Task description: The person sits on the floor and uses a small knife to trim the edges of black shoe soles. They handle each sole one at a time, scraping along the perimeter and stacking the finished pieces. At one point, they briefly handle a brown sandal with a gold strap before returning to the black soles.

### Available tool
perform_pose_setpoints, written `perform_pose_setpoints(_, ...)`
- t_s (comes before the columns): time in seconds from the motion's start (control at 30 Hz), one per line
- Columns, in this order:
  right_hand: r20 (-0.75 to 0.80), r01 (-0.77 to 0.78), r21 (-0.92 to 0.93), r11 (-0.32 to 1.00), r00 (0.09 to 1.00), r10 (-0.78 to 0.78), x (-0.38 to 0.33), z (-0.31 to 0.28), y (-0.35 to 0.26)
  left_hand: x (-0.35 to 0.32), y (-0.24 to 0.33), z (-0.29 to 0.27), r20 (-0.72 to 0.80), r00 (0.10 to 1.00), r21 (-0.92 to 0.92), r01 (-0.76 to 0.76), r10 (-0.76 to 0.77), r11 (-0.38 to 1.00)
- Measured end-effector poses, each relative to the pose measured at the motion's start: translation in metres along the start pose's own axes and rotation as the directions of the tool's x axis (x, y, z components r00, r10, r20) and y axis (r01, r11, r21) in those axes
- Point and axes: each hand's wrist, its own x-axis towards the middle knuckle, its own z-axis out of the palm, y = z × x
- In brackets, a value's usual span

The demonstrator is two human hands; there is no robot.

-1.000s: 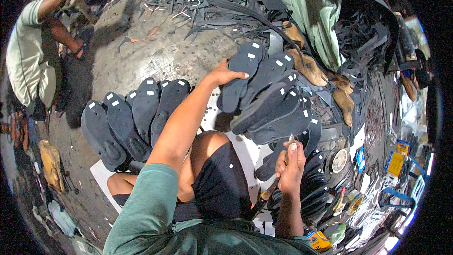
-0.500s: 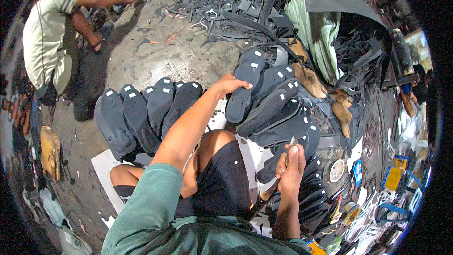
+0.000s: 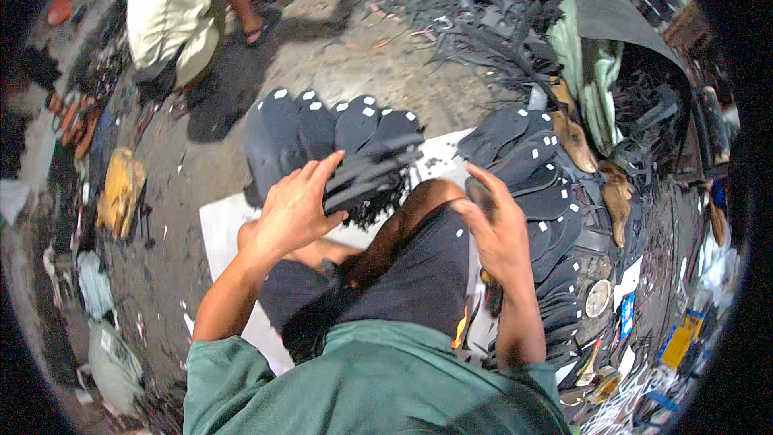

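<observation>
The left hand (image 3: 294,209) is closed around a bunch of thin black rubber sandal straps (image 3: 370,177), fingers curled over the near end while the loose ends fan out to the right above the person's bare knee (image 3: 411,209). The right hand (image 3: 499,234) is raised beside it with the fingers bent and something small and dark pinched near the fingertips; whether that is a strap end or a tool cannot be made out, so its grip cannot be told for certain.

The straps look light, soft and springy: they bend freely and splay apart, so a bundle is likely to slip out piece by piece unless held tight near one end, where the left hand has it now.

Just beyond the bundle, a row of dark grey flat foam soles with small white tags (image 3: 322,125) lies overlapped on the concrete floor (image 3: 378,72), touching the far edge of a white sheet (image 3: 221,225) spread under the person's legs. A second fan of the same soles (image 3: 531,185) lies at the sheet's right edge, with brown soles (image 3: 576,141) behind it. Farther back sits a tangled heap of black straps (image 3: 483,40). At the far left another person in a pale shirt (image 3: 165,8) crouches on the floor.
</observation>
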Motion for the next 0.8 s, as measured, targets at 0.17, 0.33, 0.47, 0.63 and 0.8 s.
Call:
perform_pose_setpoints(0.17,0.521,0.241,-0.110,0.964,0.840,-0.151,0.003,0.079,-0.063,-0.099,-0.011,0.003,-0.046,0.998,0.079,-0.047,0.051,0.996)
perform_pose_setpoints(0.33,0.449,0.489,-0.295,0.821,0.829,-0.332,-0.008,0.123,-0.096,-0.174,-0.047,0.019,-0.097,0.993,-0.033,-0.075,0.071,0.997)
perform_pose_setpoints(0.47,-0.107,0.112,-0.269,0.957,0.984,-0.145,0.023,0.094,-0.103,-0.224,-0.105,0.025,-0.196,0.968,-0.214,0.115,-0.158,0.970)
perform_pose_setpoints(0.63,-0.200,0.076,-0.451,0.890,0.963,-0.183,0.046,0.030,-0.085,-0.296,-0.192,0.055,-0.288,0.522,-0.455,0.664,-0.803,0.594)
perform_pose_setpoints(0.8,-0.039,-0.009,-0.337,0.941,0.999,-0.004,0.024,0.058,-0.066,-0.315,-0.280,0.212,-0.160,0.273,-0.422,0.850,-0.949,0.316)
